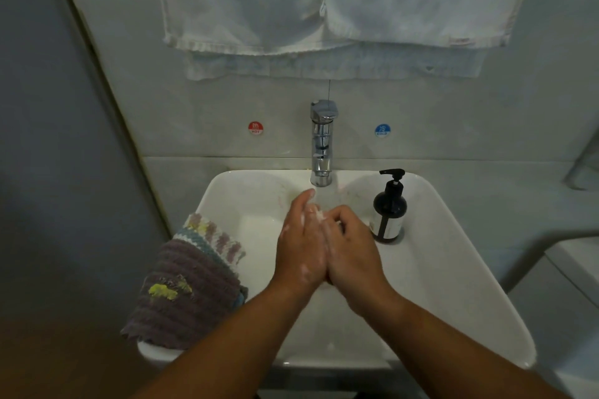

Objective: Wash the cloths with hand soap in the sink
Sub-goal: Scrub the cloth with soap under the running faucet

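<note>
Head view: soapy left hand (299,246) flat, fingers straight, against right hand (351,249), fingers curled, empty, over sink (447,272).

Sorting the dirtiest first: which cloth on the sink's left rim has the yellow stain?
The dark ribbed cloth on top, smeared yellow near its middle. The pale patterned cloth beneath it shows only its woven pattern.

We see a dim, greyish picture under soft, even light with only faint shadows. The white sink (437,269) is the brightest area; the chrome faucet (321,139) carries small highlights. Wide-angle distortion bows the wall edge (118,107) at left, and the bottom-left corner falls dark and murky.
</note>
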Demonstrator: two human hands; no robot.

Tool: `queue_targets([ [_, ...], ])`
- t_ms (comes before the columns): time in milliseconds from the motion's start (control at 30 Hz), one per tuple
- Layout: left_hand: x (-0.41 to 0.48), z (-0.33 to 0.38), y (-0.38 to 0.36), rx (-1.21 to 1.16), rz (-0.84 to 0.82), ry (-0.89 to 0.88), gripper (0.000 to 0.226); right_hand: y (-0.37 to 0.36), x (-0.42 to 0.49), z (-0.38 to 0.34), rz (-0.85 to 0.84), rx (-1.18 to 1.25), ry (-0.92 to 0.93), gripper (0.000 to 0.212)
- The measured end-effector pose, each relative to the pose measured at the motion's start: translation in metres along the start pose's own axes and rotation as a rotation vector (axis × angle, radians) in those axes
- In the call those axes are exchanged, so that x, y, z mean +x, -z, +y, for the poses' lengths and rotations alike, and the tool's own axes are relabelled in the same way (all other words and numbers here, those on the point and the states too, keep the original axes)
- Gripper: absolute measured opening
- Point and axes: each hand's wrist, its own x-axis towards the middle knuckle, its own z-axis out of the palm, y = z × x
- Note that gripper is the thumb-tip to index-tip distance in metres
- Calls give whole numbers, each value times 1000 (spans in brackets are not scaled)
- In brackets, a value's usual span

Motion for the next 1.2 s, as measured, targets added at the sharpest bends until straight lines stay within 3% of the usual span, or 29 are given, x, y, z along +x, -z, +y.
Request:
queue_targets([
  [167, -23, -1, -16, 16, -61, -13, 35, 10, 26, -4, 193, 128, -78, 23],
  [333, 2, -4, 1, -7, 2, 11, 36, 2, 1, 0, -43, -52, 24, 21],
  [400, -11, -1, -4, -4, -34, 3, 36, 9, 15, 2, 52, -118, 95, 21],
  [500, -31, 1, -16, -4, -100, -7, 48, 18, 30, 1, 211, -114, 49, 28],
  [600, -14, -2, -10, 107, -29, -53, 46, 9, 13, 2, 74, -145, 51, 24],
  [700, 1, 0, -2, 15, 5, -11, 42, 6, -3, -1, -23, -125, 109, 16],
  [767, -10, 4, -7, 7, -50, -13, 40, 12, 6, -2, 52, -116, 153, 14],
  [867, -31, 7, -16, -3, -142, -41, 38, 19, 25, -4, 180, -27, 35, 19],
  [1033, 1, 0, 1, -19, -24, -13, 38, 4, -8, -5, -18, -99, 56, 21],
  [1100, -7, 1, -3, -31, -56, 5, 38, 6, -1, -5, 33, -94, 91, 21],
  [1200, -33, 3, -15, -28, -131, -14, 48, 12, 23, -8, 166, 50, -13, 15],
])
